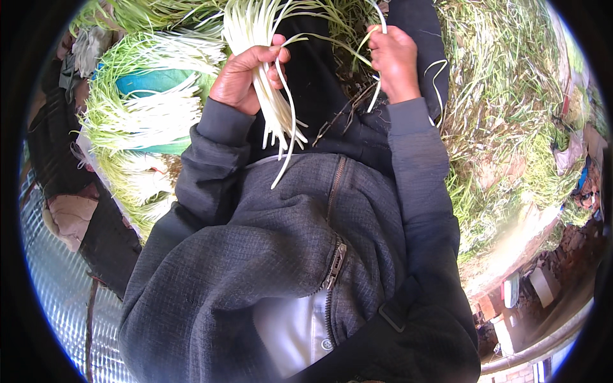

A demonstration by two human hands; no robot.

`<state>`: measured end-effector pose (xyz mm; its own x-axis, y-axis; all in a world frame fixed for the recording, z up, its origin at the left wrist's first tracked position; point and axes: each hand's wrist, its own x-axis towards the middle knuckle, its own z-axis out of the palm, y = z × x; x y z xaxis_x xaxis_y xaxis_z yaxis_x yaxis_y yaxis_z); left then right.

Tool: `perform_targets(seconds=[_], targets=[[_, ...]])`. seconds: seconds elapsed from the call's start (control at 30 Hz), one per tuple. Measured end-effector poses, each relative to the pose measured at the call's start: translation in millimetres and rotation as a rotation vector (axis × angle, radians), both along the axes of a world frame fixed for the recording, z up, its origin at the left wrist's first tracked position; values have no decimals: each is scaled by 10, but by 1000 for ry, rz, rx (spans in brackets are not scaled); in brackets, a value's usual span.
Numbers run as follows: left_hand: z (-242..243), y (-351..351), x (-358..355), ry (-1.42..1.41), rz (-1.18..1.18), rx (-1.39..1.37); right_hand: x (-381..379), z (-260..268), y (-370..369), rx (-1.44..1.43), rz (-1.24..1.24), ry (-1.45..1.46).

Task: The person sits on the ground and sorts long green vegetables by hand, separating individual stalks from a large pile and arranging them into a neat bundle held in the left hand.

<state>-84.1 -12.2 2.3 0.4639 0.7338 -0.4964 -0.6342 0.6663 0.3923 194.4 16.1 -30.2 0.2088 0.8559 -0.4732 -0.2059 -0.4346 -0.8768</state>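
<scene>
My left hand (246, 74) is closed around a thick bunch of long pale stalks (275, 107), which look like blanched garlic chives. Their leafy ends fan out beyond the fist, and the white ends point back towards my lap. One longer stalk (288, 143) hangs apart from the bunch over the jacket. To the right, my right hand (393, 62) grips a few loose stalks (375, 95), one with a yellowish blade. Another thin blade spans the gap between the two hands. Dark trousers (306, 67) lie beneath both hands.
Sorted bundles of white-stemmed stalks (163, 117) lie at left on a green and blue sheet (143, 82). A wide heap of loose green and dry leaves (498, 86) spreads along the right. Thin dry twigs (342, 115) rest on my lap. Ribbed translucent sheeting (62, 287) is at lower left.
</scene>
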Motion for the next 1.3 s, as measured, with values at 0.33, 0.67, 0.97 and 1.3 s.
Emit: perform_targets(seconds=[0.33, 0.67, 0.97, 1.3], targets=[[45, -86, 67, -298, -77, 47, 314, 228, -752, -148, 205, 201], [63, -102, 68, -294, -145, 21, 348, 485, -1091, -102, 150, 163], [59, 155, 198, -206, -75, 109, 92, 785, -949, 214, 203, -131], [29, 68, 438, -5, -16, 65, -305, 628, -867, 127, 395, -16]])
